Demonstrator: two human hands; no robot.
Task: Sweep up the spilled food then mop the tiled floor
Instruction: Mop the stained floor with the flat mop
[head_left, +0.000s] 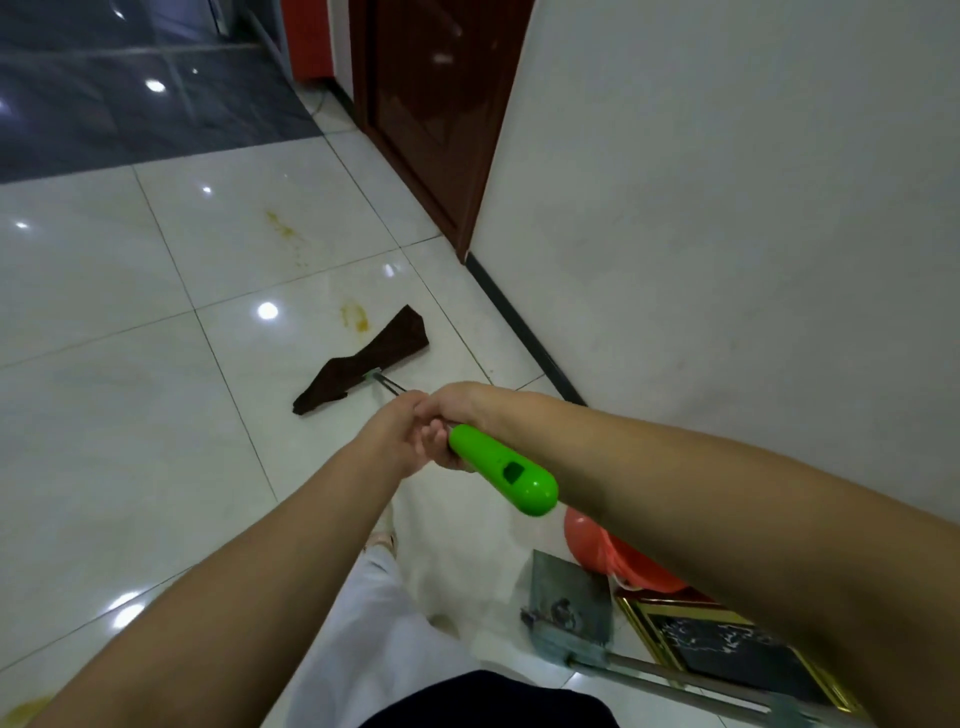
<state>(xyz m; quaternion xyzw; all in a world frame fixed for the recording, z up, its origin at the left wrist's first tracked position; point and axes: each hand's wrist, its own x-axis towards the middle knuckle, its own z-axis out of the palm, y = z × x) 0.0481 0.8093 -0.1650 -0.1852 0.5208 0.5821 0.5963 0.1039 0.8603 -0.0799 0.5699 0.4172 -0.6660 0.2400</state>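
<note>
left hand (397, 436) and right hand (457, 415) gripping green mop handle (501, 470) | brown mop cloth (363, 361) on tiled floor (130, 415) near yellow stain (356, 316)

Both forearms are bare, with no sleeves, watch or rings in view. The left hand (392, 441) and right hand (457, 415) are bare too. White trousers (374, 639) cover the legs, below a black top (483, 701).
</note>
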